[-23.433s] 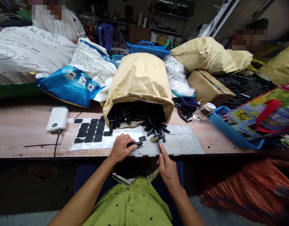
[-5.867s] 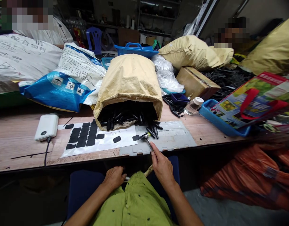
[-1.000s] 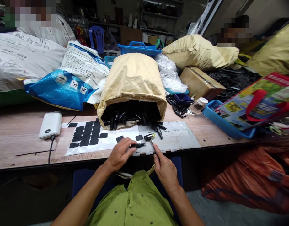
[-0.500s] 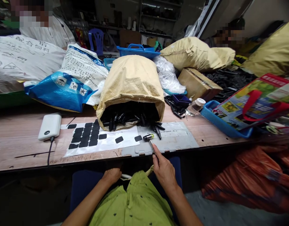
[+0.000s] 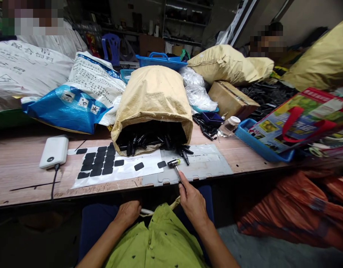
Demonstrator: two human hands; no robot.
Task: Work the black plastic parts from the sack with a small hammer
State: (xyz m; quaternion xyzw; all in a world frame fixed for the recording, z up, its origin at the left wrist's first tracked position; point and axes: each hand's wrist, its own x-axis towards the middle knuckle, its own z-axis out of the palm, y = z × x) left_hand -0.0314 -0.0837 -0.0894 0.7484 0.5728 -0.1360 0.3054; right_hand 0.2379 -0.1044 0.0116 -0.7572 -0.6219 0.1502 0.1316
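One small hammer (image 5: 174, 166) is in hand: the right hand (image 5: 192, 201) is closed around the lower end of its thin shaft, with the head, black with a yellow tip, resting on the grey sheet (image 5: 205, 167) at the near edge of the desk (image 5: 20, 175). It looks light and stiff, probably with most of its weight in the head, so a hold low on the shaft gives swing while a hold nearer the head would give more control; the metal shaft may be a little slippery.

The left hand (image 5: 128, 213) is down at the lap, below the desk edge, curled by the green cloth; whether it holds anything cannot be told.

One tan sack (image 5: 153, 100) lies on its side just behind the hammer, its mouth open toward the person and full of black parts (image 5: 149, 139), too many to count; a few spill onto the grey sheet beside the hammer head. They look hard, light and easy to roll, best pinched round the middle.

One white sheet (image 5: 126, 169) lies left of the hammer, carrying black pads (image 5: 100, 163): a block of roughly a dozen and a half, plus about four loose ones, two of them near the hammer. The pads look thin, soft and flat, to be peeled from an edge.

One power bank (image 5: 54, 152) with its cable sits further left. Two other people are at the far side.
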